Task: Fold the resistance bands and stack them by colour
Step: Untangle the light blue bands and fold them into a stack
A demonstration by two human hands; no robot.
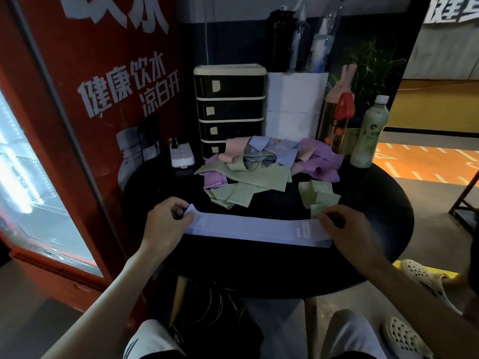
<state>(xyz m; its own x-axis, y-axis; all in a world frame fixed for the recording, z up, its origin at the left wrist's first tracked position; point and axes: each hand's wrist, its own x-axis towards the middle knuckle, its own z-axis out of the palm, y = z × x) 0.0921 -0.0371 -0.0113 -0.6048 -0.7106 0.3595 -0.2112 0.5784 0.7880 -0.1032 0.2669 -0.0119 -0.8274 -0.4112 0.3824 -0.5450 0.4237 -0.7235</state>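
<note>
Lavender-blue resistance band (248, 228) marked "20" lies flat across the black desk (259, 265) before the mixed band pile (259, 164), left hand (166, 221) and right hand (347, 229) each pinching an end in its grip.

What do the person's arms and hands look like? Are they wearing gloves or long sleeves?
No gloves and no long sleeves. The left hand and the right hand are bare. The left forearm and the right forearm are bare too, as far up as the picture shows. I can see no watch, ring or bracelet, though the light is dim.
</note>
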